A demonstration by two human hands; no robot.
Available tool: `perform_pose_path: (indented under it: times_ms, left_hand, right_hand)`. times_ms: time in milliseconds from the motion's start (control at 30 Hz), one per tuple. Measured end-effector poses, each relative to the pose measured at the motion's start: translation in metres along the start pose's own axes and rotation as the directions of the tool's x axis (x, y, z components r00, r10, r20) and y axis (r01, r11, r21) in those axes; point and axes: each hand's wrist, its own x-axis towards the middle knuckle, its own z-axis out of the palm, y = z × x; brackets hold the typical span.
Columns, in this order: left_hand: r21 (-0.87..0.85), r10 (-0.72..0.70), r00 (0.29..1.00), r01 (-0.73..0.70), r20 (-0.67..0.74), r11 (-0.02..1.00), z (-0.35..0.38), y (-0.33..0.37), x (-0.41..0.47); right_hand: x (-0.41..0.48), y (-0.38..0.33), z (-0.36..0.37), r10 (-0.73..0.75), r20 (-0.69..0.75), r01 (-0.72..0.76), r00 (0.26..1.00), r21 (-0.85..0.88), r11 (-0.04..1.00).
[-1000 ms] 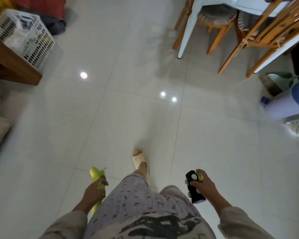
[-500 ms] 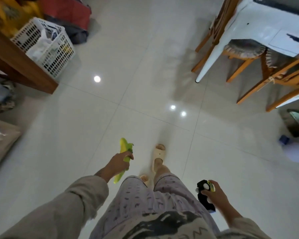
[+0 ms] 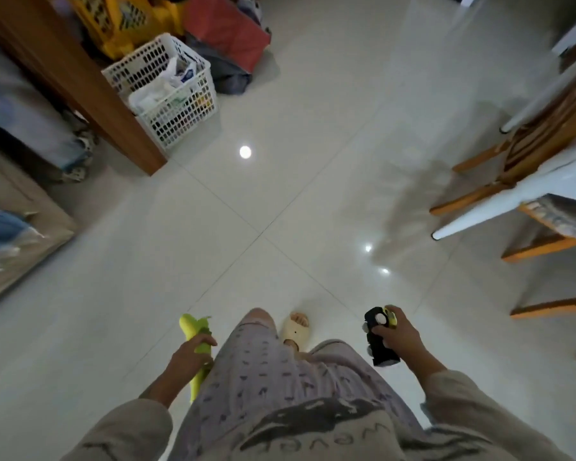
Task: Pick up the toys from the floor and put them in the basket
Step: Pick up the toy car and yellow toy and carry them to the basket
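Note:
My left hand point(image 3: 189, 358) is closed around a yellow-green corn toy point(image 3: 195, 331), held low beside my left leg. My right hand point(image 3: 400, 341) grips a black toy car point(image 3: 379, 341) with a yellow part and white wheels, held at my right side. The white plastic basket point(image 3: 186, 116) stands on the floor at the upper left, against a wooden furniture leg, with bags and small items inside. It is far ahead of both hands.
A wooden furniture frame point(image 3: 80, 84) runs down the upper left, with a red bag point(image 3: 226, 31) and a yellow crate point(image 3: 120, 21) behind the basket. Wooden chairs point(image 3: 529, 144) and a white table leg point(image 3: 499, 214) fill the right side. A beige box point(image 3: 24, 214) sits at the left. Pale floor tiles lie between.
The view has swung left and the basket has come nearer and more toward the centre. My left hand with the corn toy has dropped back beside my leg. My feet have stepped forward.

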Motion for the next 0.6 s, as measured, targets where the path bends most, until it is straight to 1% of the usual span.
perform_pose_path:
  times_ms: [100,167,200,267,333,433,533,600]
  left_hand:
    - [-0.282,-0.097,0.99,0.065,-0.102,0.957,-0.005,0.021,0.01]
    - [-0.382,-0.152,0.982,0.1,-0.109,0.919,-0.007,0.031,0.022]
    - [-0.403,-0.181,0.978,0.127,-0.101,0.906,-0.008,0.034,0.031]
    - [-0.402,-0.225,0.969,0.168,-0.098,0.9,-0.013,0.043,0.051]
    - [-0.412,-0.238,0.966,0.177,-0.101,0.894,-0.025,0.064,0.073]
    - [-0.398,-0.183,0.978,0.128,-0.103,0.908,-0.053,0.11,0.105]
    - [-0.375,-0.157,0.984,0.114,-0.085,0.92,-0.086,0.158,0.145]
    - [-0.347,-0.14,0.988,0.108,-0.07,0.932,-0.11,0.188,0.176]
  right_hand:
    - [0.027,-0.054,-0.026,-0.068,-0.001,0.068,0.998,-0.029,0.997]
    - [0.045,-0.085,-0.04,-0.103,0.0,0.103,0.995,-0.039,0.994]
    - [0.053,-0.099,-0.045,-0.116,0.003,0.116,0.993,-0.05,0.992]
    - [0.069,-0.123,-0.05,-0.123,0.008,0.123,0.992,-0.054,0.991]
    - [0.087,-0.146,-0.053,-0.11,0.003,0.11,0.994,-0.027,0.994]
    - [0.114,-0.178,-0.057,-0.087,0.014,0.088,0.996,-0.042,0.995]
    - [0.136,-0.207,-0.068,-0.071,0.048,0.077,0.996,-0.13,0.988]
    - [0.151,-0.227,-0.078,-0.035,0.042,0.042,0.998,-0.161,0.986]
